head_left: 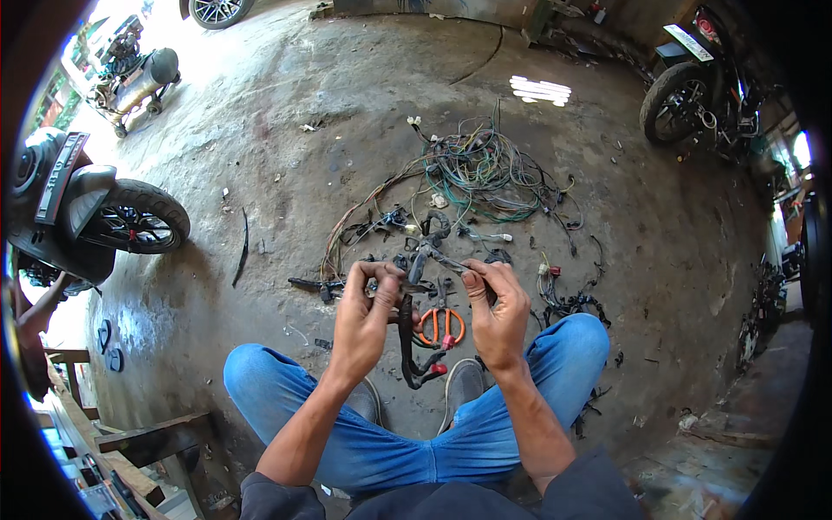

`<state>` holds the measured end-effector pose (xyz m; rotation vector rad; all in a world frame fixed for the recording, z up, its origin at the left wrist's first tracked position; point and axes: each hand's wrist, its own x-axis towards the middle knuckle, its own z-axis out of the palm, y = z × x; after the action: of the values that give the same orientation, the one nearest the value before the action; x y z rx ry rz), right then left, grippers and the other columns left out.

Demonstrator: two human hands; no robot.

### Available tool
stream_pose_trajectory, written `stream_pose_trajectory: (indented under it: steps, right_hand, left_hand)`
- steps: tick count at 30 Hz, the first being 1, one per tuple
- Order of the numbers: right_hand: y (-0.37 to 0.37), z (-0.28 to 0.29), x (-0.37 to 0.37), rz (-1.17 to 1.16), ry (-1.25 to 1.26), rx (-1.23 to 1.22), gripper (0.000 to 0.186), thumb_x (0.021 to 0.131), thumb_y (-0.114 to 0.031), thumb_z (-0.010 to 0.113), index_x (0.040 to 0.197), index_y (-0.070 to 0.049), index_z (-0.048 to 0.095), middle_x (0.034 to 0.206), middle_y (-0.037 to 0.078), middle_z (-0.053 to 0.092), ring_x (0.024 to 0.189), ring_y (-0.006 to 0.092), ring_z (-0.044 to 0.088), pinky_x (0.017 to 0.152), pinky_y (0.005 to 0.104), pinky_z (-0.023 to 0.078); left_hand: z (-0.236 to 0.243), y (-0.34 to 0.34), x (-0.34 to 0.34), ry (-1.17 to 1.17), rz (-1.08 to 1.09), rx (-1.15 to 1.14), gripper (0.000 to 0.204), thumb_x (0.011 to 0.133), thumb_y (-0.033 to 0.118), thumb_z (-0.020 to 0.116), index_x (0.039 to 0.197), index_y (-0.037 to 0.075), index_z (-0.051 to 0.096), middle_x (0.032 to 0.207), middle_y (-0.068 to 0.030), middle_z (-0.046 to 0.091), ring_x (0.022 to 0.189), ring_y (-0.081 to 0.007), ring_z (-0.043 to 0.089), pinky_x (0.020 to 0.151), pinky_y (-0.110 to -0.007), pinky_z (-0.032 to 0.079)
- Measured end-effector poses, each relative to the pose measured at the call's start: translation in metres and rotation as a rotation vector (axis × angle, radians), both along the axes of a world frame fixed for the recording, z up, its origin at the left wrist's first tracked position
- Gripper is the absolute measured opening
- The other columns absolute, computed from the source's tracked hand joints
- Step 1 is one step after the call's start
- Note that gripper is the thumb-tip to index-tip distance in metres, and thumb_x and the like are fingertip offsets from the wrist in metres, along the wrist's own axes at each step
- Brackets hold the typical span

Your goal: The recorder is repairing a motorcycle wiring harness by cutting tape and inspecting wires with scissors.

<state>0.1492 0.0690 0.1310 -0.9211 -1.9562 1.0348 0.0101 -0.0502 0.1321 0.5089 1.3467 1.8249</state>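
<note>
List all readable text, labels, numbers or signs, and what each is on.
Dark plate on left motorcycle: pale characters, not copied out here.
White plate on right motorcycle: markings too small and blurred to read.
Held dark wiring: no readable text.

Observed: rough grey-brown concrete floor [286,147], stained; striped white light patch [540,90], upper right; brown wooden bench frame [156,438], lower left; white daylight glare [178,39], upper left.

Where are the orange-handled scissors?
In the head view, slightly right of centre: the scissors lie on the floor beyond the gray shoes, left of the right hand.
</note>
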Motion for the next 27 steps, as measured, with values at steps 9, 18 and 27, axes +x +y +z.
stream_pose_trajectory:
  steps: [9, 18, 27]
  right_hand:
    - [0.007, 0.006, 0.002, -0.122, -0.045, 0.176, 0.023, 0.095, -0.021, 0.068, 0.102, 0.0, 0.072, 0.088, 0.01, 0.068, 0.085, 0.029, 0.061, 0.082, 0.038, 0.047]
    - [0.012, -0.003, 0.001, -0.128, 0.003, 0.182, 0.021, 0.095, -0.02, 0.068, 0.102, -0.001, 0.073, 0.09, 0.01, 0.07, 0.085, 0.0276, 0.064, 0.082, 0.0369, 0.047]
    - [0.011, -0.011, 0.006, -0.099, 0.154, -0.373, 0.023, 0.098, -0.017, 0.065, 0.109, 0.002, 0.068, 0.09, 0.011, 0.069, 0.082, 0.0187, 0.066, 0.076, 0.0297, 0.051]
  left_hand:
    - [-0.014, -0.003, -0.014, 0.422, 0.162, -0.217, 0.037, 0.104, 0.02, 0.055, 0.133, -0.004, 0.051, 0.123, -0.0159, 0.061, 0.105, -0.0213, 0.066, 0.09, -0.033, 0.056]
    - [-0.002, 0.0, -0.002, 0.003, -0.553, -0.14, 0.046, 0.106, 0.03, 0.052, 0.139, -0.001, 0.046, 0.116, -0.0172, 0.07, 0.104, -0.0272, 0.071, 0.096, -0.039, 0.054]
    - [-0.002, 0.001, 0.002, -0.171, -0.366, -0.06, 0.039, 0.102, 0.027, 0.06, 0.13, 0.001, 0.051, 0.103, -0.0136, 0.069, 0.095, -0.0247, 0.071, 0.086, -0.04, 0.059]
